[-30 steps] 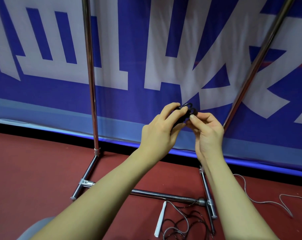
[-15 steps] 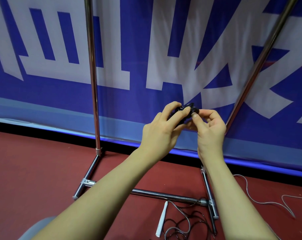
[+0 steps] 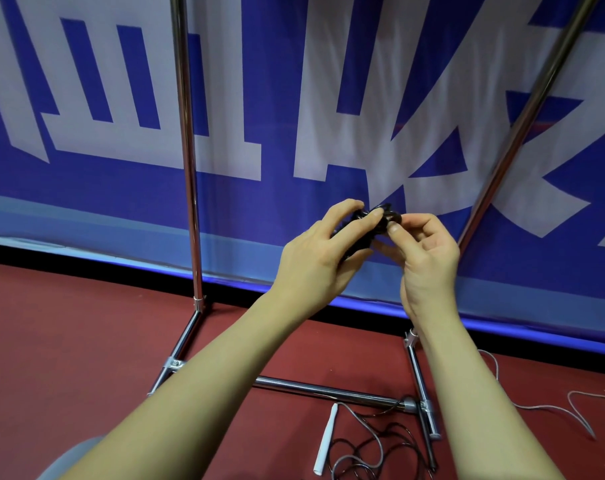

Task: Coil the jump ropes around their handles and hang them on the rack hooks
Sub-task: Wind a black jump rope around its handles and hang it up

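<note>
Pinching black coiled jump rope (image 3: pixel 370 226) between both hands, raised in front of blue banner (image 3: pixel 121 209). Left hand (image 3: pixel 320 261) curls fingers round bundle; right hand (image 3: pixel 426 258) pinches its end loop with thumb and forefinger. Bundle sits between chrome rack (image 3: pixel 186 168) uprights. Below, on red floor (image 3: pixel 69 341): white handle (image 3: pixel 325 441) with loose dark cord (image 3: pixel 374 445) beside rack foot; grey cord (image 3: pixel 550 407) trailing at right, well apart.

black bundle (image 3: pixel 370 225): mostly covered by both hands' fingers; possibly coiled rope, handles hidden
rack (image 3: pixel 186 161): uprights cut by top edge, hooks out of view
grey rope (image 3: pixel 550 408): runs off right edge
white handle's rope (image 3: pixel 370 445): cut by bottom edge
</note>
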